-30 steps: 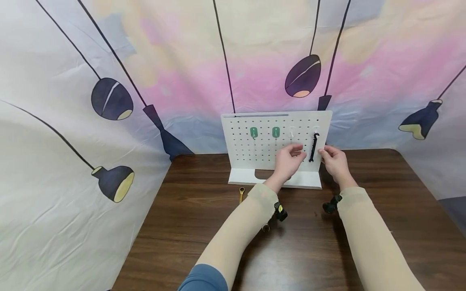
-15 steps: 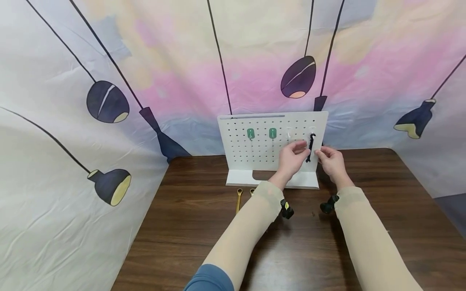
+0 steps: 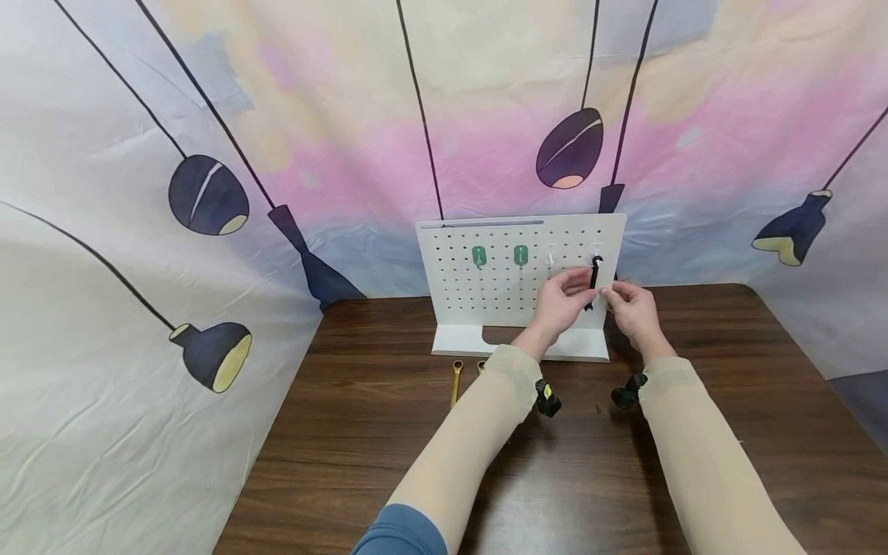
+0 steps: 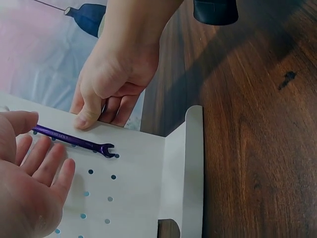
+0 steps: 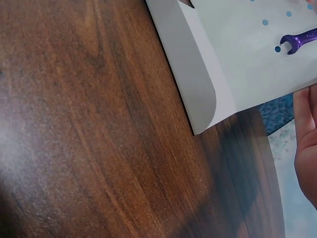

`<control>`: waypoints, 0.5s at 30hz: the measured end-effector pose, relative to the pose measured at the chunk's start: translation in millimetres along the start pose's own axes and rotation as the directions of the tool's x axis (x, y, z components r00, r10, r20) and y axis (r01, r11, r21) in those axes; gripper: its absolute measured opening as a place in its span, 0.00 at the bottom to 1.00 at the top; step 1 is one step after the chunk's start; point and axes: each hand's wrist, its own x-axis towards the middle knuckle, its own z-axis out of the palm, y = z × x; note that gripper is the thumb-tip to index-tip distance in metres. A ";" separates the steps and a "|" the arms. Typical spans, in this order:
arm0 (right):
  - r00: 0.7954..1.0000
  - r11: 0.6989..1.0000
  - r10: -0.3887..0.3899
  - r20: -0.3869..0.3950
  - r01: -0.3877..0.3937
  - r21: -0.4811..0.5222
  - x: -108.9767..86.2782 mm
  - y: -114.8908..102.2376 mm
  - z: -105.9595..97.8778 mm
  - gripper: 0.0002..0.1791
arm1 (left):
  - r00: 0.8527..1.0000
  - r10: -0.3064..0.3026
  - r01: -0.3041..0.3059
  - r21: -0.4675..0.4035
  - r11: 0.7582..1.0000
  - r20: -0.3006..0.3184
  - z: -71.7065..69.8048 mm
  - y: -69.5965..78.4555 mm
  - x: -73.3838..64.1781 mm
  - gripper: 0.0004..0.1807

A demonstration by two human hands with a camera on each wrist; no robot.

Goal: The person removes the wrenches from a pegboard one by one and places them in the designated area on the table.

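Observation:
A white pegboard (image 3: 458,297) stands upright on its foot at the back of the table. Near its right edge a dark purple open-end wrench (image 4: 74,138) hangs from a clear hook. My left hand (image 3: 558,307) is in front of the board, its thumb right at the wrench and its fingers loosely extended beneath, as the left wrist view shows. My right hand (image 3: 634,312) holds the board's right edge, thumb on the front face and fingers behind. The wrench's open jaw end (image 5: 292,43) shows against the board in the right wrist view.
Two green hooks (image 3: 479,256) and a clear hook (image 3: 551,257) sit on the board left of the wrench. A golden wrench (image 3: 455,381) lies on the brown table (image 3: 333,447), with another partly hidden by my left forearm. A patterned cloth (image 3: 347,116) hangs behind.
My left hand has moved right, from beside the wrench until its thumb overlaps it. The head view has shifted slightly. My right hand stays at the board's edge.

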 end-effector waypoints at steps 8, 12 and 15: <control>1.000 1.000 -0.011 -0.004 0.011 -0.006 1.5 0.6 -0.6 0.27 | 0.999 -0.011 0.012 -0.009 1.000 0.036 -1.0 0.1 2.5 0.23; 1.000 1.000 -0.007 -0.006 0.007 -0.009 0.7 0.9 -0.8 0.26 | 0.999 -0.021 0.021 0.015 1.000 0.032 0.3 -0.2 2.4 0.23; 1.000 1.000 -0.008 -0.002 0.008 -0.016 -0.4 1.5 -1.0 0.26 | 0.999 -0.031 0.030 0.034 0.999 0.022 1.8 -0.9 1.0 0.22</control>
